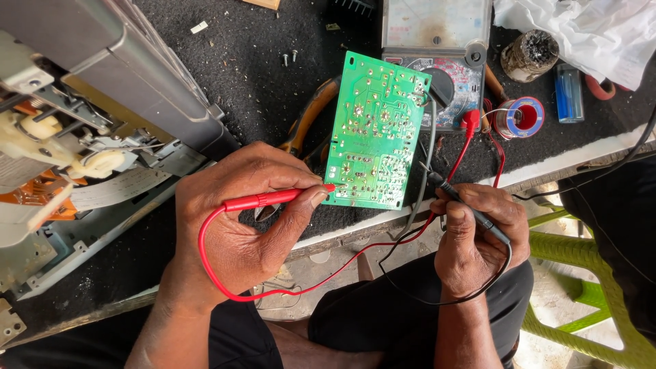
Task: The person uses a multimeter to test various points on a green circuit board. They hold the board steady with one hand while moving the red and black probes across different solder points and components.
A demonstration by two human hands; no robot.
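Green circuit board (377, 130) lying solder side up near the front edge of the desk (260, 75), on the black mat, partly over an analogue multimeter (441, 68) at the far side. Left hand (236, 219) closed around the red probe (273, 199), tip touching the near left corner of the board. Right hand (478, 236) pinching the black probe (454, 198), tip resting at the near right edge of the board. Red and black leads looping down over the lap and back up to the meter.

Possible trouble, as a judgement: a probe tip slipping between close solder points and bridging them, since the board lies loose and unclamped; also a lead catching on a knee and pulling the tip away.

Left, an opened device (89, 116) with white gears and a flat ribbon cable. Far right, a solder spool (523, 116), a blue lighter (568, 92), a round tin (529, 55) with dark, crusted content, hard to tell what.
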